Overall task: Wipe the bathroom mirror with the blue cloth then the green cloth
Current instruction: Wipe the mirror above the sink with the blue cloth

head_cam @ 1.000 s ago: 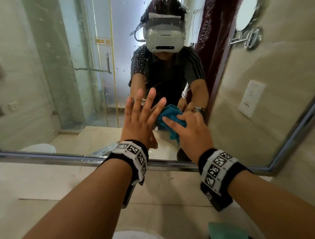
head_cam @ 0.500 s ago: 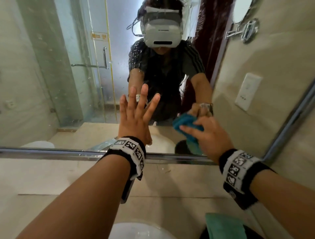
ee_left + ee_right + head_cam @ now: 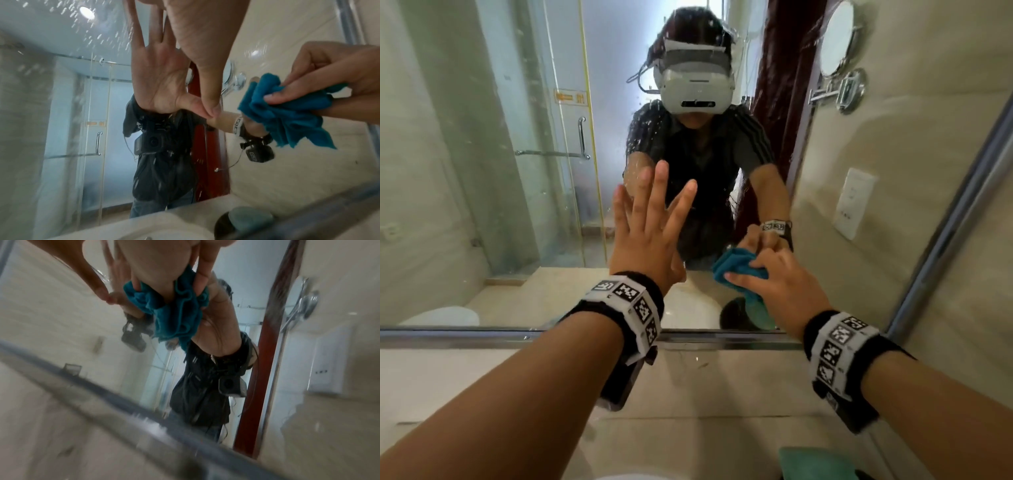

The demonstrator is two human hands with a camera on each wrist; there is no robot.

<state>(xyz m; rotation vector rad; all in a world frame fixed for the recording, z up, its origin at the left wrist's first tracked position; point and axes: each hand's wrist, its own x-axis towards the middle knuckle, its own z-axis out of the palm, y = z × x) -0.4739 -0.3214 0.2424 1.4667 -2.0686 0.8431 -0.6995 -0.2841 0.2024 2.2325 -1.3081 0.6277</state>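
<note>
We've got the left hand point(image 3: 645, 236) flat on the speckled mirror point(image 3: 517, 171), fingers spread; our right hand point(image 3: 779, 284) bunches the fuzzy blue cloth point(image 3: 736, 269) against the glass low down. Green cloth point(image 3: 815, 464) lies on the tabletop.

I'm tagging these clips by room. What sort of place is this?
A bathroom, probably a hotel's: a wide wall mirror reflects a glass shower door, a round shaving mirror hangs on the tiled wall, and a basin sits below.

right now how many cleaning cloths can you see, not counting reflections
2. The blue cloth is bunched in the right hand against the mirror; the green cloth lies on the counter at the bottom edge, partly cropped.
</note>
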